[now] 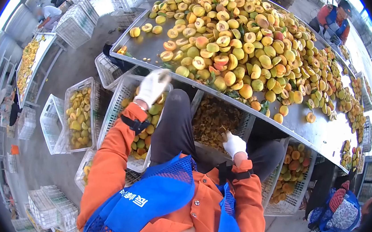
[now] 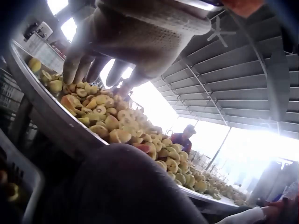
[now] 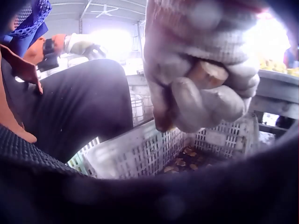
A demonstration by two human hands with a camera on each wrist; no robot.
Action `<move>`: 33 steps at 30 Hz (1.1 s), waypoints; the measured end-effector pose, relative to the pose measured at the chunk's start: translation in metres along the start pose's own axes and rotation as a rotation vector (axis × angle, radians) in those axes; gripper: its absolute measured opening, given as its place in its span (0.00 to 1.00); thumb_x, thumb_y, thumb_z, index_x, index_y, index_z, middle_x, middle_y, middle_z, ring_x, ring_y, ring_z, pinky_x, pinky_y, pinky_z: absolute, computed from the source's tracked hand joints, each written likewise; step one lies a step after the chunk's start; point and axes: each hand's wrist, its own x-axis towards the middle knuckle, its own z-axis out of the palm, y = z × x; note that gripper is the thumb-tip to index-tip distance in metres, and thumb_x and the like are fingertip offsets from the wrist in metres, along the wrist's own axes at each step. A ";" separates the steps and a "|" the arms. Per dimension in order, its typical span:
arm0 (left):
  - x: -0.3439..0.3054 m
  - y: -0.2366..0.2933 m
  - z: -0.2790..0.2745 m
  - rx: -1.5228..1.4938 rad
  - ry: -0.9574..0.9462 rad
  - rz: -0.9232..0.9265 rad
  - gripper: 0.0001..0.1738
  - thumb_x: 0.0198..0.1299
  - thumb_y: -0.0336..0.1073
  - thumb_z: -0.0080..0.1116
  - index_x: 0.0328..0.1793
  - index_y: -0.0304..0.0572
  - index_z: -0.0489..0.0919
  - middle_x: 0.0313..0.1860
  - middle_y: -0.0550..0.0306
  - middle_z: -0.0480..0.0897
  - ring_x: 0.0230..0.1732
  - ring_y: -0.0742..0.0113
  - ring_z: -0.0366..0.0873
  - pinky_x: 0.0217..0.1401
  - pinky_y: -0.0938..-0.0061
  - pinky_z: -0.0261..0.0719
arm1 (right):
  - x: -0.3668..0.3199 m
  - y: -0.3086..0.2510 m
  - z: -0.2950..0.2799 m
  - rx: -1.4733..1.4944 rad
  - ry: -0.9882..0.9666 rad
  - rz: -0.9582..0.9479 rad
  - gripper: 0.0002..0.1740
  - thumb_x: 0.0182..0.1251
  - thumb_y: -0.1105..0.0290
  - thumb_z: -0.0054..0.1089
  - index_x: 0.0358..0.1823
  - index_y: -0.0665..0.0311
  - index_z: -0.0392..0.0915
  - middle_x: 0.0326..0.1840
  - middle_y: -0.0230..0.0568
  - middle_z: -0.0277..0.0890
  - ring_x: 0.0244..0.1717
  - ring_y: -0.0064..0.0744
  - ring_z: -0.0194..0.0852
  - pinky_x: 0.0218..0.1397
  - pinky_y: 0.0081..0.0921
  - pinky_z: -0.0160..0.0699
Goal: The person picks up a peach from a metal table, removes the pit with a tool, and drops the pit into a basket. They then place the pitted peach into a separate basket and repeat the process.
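My white-gloved left hand (image 1: 153, 87) is by the near edge of the metal table (image 1: 134, 50), blurred in the head view. In the left wrist view its fingers (image 2: 71, 68) point down, spread, at the heap of halved yellow peaches (image 2: 112, 121). No peach shows in its grasp. My gloved right hand (image 1: 235, 145) is over a crate of brown peach pits and scraps (image 1: 217, 121), between my knees. The right wrist view shows it curled round a short wooden handle (image 3: 207, 74); the rest of that tool is mostly hidden by the fingers.
A crate of peaches (image 1: 140, 149) stands under my left forearm, another (image 1: 78, 119) farther left. To the right of my knee is a third peach crate (image 1: 295, 171). Another person (image 1: 334, 23) sits across the table. Stacked white crates (image 1: 76, 22) stand at the left.
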 end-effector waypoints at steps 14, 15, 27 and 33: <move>-0.072 0.133 0.140 0.348 -0.613 0.608 0.10 0.59 0.37 0.53 0.44 0.46 0.80 0.33 0.51 0.84 0.35 0.50 0.85 0.36 0.58 0.82 | 0.005 -0.006 -0.021 -0.236 0.159 -0.091 0.17 0.61 0.66 0.54 0.51 0.61 0.77 0.31 0.48 0.83 0.33 0.47 0.84 0.35 0.40 0.80; -0.069 0.129 0.137 0.391 -0.637 0.606 0.11 0.58 0.37 0.53 0.45 0.46 0.80 0.33 0.53 0.84 0.35 0.52 0.84 0.36 0.59 0.82 | 0.011 -0.003 -0.023 -0.274 0.002 0.032 0.17 0.60 0.65 0.56 0.50 0.58 0.77 0.33 0.49 0.84 0.36 0.48 0.84 0.38 0.42 0.81; 0.129 0.017 0.130 0.460 -0.155 0.068 0.27 0.58 0.49 0.59 0.62 0.46 0.76 0.53 0.49 0.79 0.55 0.47 0.76 0.58 0.56 0.75 | -0.008 -0.016 -0.022 0.221 0.085 0.031 0.22 0.61 0.55 0.61 0.49 0.63 0.70 0.34 0.58 0.81 0.38 0.61 0.81 0.42 0.50 0.78; 0.134 0.009 0.142 0.208 -0.200 0.015 0.21 0.50 0.42 0.68 0.50 0.45 0.81 0.47 0.47 0.81 0.51 0.52 0.78 0.55 0.61 0.76 | -0.017 -0.025 -0.028 0.324 0.226 -0.093 0.18 0.64 0.59 0.59 0.48 0.62 0.70 0.30 0.56 0.80 0.32 0.62 0.79 0.35 0.52 0.77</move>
